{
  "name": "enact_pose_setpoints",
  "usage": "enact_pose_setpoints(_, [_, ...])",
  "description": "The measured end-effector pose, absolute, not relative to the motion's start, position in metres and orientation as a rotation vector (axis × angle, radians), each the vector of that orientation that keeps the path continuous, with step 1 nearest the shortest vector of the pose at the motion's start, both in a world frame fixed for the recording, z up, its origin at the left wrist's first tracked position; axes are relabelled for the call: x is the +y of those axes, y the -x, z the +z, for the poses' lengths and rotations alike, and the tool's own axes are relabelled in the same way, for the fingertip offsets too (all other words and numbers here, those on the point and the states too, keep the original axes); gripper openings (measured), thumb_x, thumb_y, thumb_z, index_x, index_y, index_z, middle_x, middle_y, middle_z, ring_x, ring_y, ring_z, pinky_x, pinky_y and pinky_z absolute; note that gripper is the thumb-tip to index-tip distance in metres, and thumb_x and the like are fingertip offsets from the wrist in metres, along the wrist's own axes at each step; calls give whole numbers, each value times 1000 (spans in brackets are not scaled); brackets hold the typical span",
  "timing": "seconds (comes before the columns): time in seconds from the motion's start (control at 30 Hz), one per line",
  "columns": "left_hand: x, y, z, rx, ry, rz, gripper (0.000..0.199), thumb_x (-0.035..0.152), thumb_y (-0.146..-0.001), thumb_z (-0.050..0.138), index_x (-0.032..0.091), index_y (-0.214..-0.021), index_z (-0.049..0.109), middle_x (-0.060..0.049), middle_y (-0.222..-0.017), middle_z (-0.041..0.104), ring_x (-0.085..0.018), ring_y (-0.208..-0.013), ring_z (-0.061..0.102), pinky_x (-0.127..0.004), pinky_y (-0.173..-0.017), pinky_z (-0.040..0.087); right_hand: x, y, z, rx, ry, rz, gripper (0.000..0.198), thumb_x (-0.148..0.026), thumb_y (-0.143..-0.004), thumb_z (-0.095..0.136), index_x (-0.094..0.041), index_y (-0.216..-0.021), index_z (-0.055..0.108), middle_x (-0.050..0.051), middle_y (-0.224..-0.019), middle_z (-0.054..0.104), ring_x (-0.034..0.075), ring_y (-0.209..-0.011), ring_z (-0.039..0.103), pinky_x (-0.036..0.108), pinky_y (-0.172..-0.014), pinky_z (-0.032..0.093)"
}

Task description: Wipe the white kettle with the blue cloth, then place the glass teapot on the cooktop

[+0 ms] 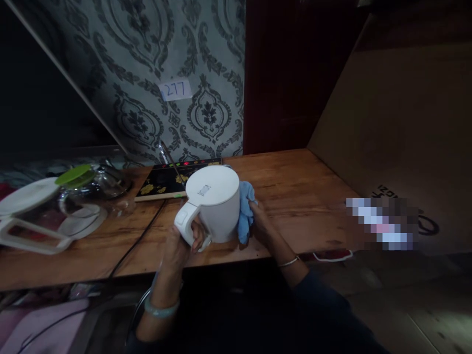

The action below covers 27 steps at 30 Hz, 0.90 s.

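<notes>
Jug (pixel 220 219), smooth plastic; cloth (pixel 245 211), matt, creased fabric; worktop (pixel 289 196), grained wood; numbered slip (pixel 175 90), paper.

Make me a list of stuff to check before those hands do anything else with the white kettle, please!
1. Left hand has the white kettle by its handle: ok, fingers curl through it.
2. Right hand has the blue cloth against the kettle's side: ok.
3. Lid on: ok, it covers the top.
4. Lights out on the induction cooktop behind: not ok, a red light glows.
5. Black cord away from the kettle: ok, it runs across the table to the left.
6. Kettle empty: cannot tell, the inside is hidden.
</notes>
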<state>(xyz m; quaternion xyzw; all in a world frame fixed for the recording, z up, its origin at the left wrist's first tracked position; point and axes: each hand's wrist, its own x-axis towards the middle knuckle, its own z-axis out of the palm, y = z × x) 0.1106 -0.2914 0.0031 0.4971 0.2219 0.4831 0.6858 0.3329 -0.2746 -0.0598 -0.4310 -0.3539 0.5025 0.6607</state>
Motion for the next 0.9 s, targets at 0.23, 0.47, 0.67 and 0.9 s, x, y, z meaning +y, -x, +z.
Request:
enact_pose_setpoints(0.23, [-295,-116,7,542,-1118,1145,69,86,-62,63,18,-54,59,2,-35,41,-9,-26,32,-23,-31,21,-317,-323,-82,-1032,1234,673,30,-45,-80,61,-22,-98,63,6,-96,69,26,-92,63,41,-87,50])
enact_pose_setpoints(0.47, [-298,-119,7,469,-1122,1168,66,82,-69,63,17,-59,61,2,-38,44,-9,-29,36,-23,-33,27,-365,-293,-99,-1674,1332,103,37,-42,-74,66,-21,-104,64,10,-104,58,30,-97,54,47,-85,46])
enact_pose_setpoints(0.67, [-293,-117,0,481,-1167,1159,72,87,-68,57,16,-57,56,2,-37,46,-9,-28,37,-22,-31,28,-375,-272,-88,-1987,1296,35,41,-38,-74,68,-19,-110,65,11,-102,59,30,-93,51,45,-79,45])
enact_pose_setpoints(0.9, [-298,-119,2,554,-1166,1185,73,89,-67,55,17,-56,54,2,-37,46,-10,-29,39,-23,-32,28,-373,-272,-73,-2203,1320,111,46,-30,-82,67,-22,-127,63,12,-111,65,31,-101,53,42,-83,42])
